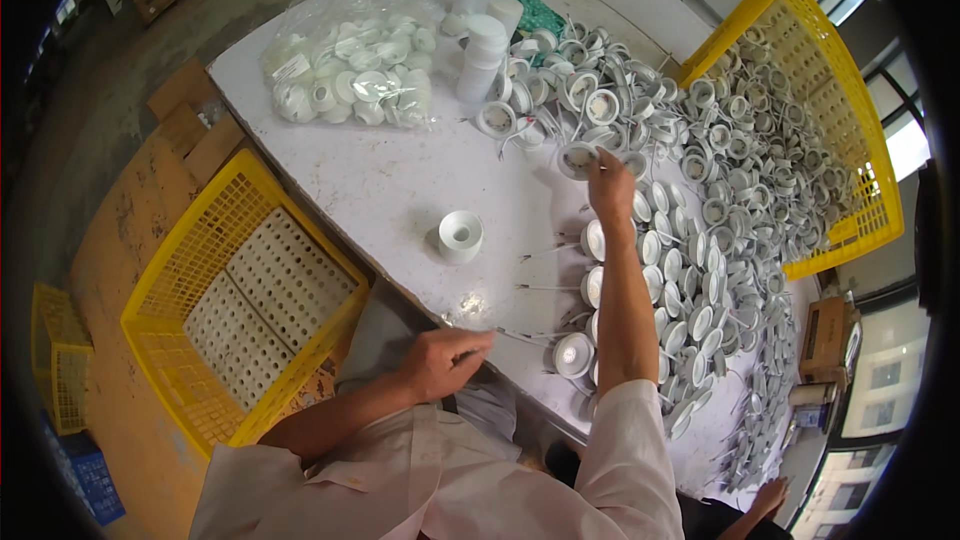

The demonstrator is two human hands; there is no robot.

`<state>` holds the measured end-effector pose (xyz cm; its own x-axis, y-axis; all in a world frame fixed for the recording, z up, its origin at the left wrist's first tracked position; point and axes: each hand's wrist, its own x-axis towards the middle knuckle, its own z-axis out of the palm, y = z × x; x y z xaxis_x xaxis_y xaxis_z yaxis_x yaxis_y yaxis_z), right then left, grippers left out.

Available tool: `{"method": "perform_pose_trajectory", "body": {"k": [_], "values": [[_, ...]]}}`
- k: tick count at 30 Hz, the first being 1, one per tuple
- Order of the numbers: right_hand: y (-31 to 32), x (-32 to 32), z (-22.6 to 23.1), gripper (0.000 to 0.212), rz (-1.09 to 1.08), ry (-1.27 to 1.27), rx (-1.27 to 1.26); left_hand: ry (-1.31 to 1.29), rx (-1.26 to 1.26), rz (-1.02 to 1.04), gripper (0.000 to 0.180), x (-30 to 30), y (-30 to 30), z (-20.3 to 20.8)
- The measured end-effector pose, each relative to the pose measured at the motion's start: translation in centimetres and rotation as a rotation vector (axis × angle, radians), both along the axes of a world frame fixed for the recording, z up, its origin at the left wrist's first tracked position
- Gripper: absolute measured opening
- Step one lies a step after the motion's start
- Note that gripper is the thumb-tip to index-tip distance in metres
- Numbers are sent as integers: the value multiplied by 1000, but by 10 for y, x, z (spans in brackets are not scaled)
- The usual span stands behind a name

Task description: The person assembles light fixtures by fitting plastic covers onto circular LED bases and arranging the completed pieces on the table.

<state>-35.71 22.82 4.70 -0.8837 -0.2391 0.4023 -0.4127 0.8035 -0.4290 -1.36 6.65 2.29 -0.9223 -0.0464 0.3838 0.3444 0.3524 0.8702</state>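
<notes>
My right hand point(612, 186) reaches over the table and grips a round white lamp housing point(577, 161) by its edge, beside a heap of like housings point(600, 90). My left hand point(447, 362) is at the table's front edge with its fingers pressed together. Its fingertips are close to the end of a thin wire point(515, 334) that runs from a lamp housing point(573, 355); whether they hold the wire is hidden. Rows of white lamp housings point(673, 265) stand on edge to the right of my right forearm. Several of their wires point left.
A white cup-shaped piece point(460, 237) sits mid-table. Behind it are a clear bag of white discs point(350, 75) and white stacked cylinders point(484, 55). A yellow crate point(870, 140) tips housings out at right; another yellow crate point(150, 330) stands left. Another person's hand point(769, 497) shows lower right.
</notes>
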Motion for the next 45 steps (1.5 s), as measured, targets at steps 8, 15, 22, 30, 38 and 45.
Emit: {"method": "perform_pose_trajectory", "body": {"k": [8, 15, 22, 30, 38, 45], "values": [[40, 134, 70, 26, 198, -273, -478, 151, -34, 24, 58, -55, -7, 66], [51, 226, 64, 25, 311, -504, -760, 212, -212, -185, 59, -75, 11, 70], [29, 250, 40, 36, 300, -618, -920, -207, 96, -260, 41, -46, 7, 64], [-5, 253, 11, 39, 311, -655, -938, -562, 336, -67, 29, -30, 2, 50], [-36, 237, 28, 44, 309, -508, -503, -467, 598, 64, 28, 3, -36, 8], [-79, 182, 6, 67, 436, -121, -50, -555, 684, 147, 28, 23, -60, -4]]}}
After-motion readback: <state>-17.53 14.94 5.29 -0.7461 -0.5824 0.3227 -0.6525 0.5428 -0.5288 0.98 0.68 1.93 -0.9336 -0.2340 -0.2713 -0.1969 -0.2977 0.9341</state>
